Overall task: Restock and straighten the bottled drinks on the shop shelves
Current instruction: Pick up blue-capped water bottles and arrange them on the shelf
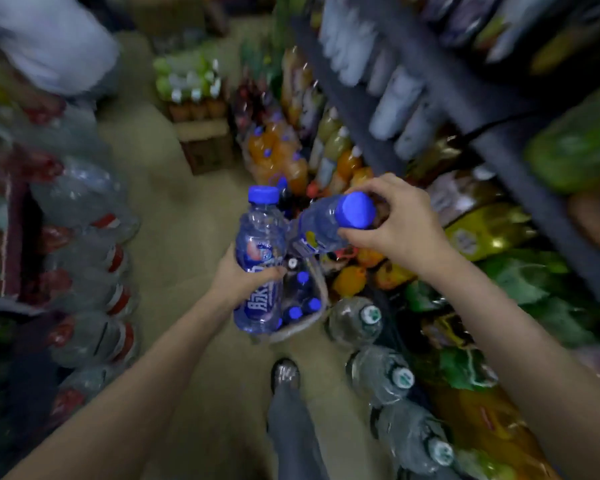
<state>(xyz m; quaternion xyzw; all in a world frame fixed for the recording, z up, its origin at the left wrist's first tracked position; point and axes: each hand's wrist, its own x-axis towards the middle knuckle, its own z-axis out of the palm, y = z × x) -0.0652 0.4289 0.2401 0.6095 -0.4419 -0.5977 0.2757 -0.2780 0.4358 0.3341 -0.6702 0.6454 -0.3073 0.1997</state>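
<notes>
My left hand (243,277) grips an upright clear bottle with a blue label and blue cap (258,244) around its middle. My right hand (400,218) pinches a second blue-capped bottle (329,221) near its cap; that bottle is tilted with its cap toward me. Both bottles hang over an opened pack of the same blue-capped bottles (300,303) standing on the floor. The shop shelves (440,84) rise to my right, packed with bottled drinks.
Large water jugs with green caps (371,317) line the floor at the shelf foot. Shrink-wrapped red-label bottle packs (84,258) stack on the left. Cardboard boxes (205,143) stand up the aisle. A person in white (49,43) is at top left. My leg and shoe (286,375) stand below.
</notes>
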